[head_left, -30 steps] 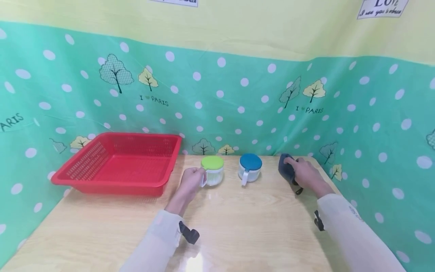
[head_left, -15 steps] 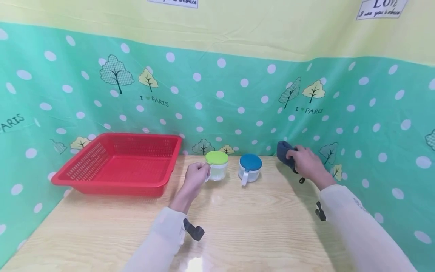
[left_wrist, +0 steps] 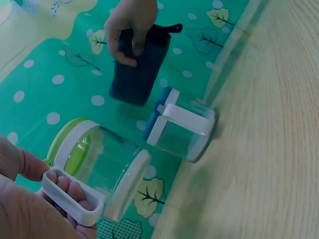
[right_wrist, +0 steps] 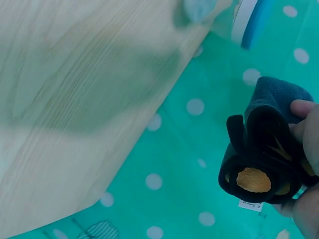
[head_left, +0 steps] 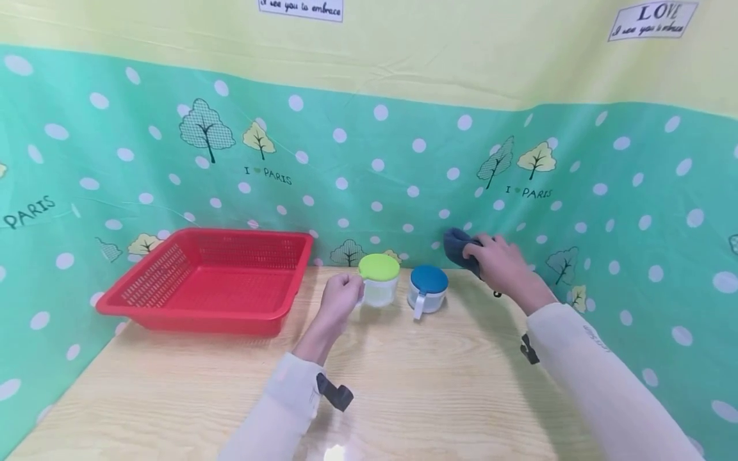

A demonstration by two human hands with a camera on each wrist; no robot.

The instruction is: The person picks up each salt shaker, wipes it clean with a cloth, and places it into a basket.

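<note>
My left hand (head_left: 341,296) grips the white handle of a clear seasoning jar (left_wrist: 107,162) with a lime-green lid; the jar hangs above the table, and its handle is circled by my fingers in the left wrist view. Just right of it stands a similar jar with a blue lid (head_left: 429,280), its handle toward me. My right hand (head_left: 500,261) holds a dark blue, rolled fabric item (left_wrist: 137,69) up in the air behind and to the right of the blue-lidded jar. In the right wrist view this fabric item (right_wrist: 264,149) shows black edging and a tan inside.
A red plastic basket (head_left: 213,322) with perforated sides stands at the left back of the wooden table (head_left: 415,390). Behind the table and at both sides hangs a green and yellow curtain (head_left: 380,147) with dots and trees.
The green-lidded jar has risen off the table and moved right, closer to the blue-lidded one. My right hand has lifted the fabric item and carried it left.
</note>
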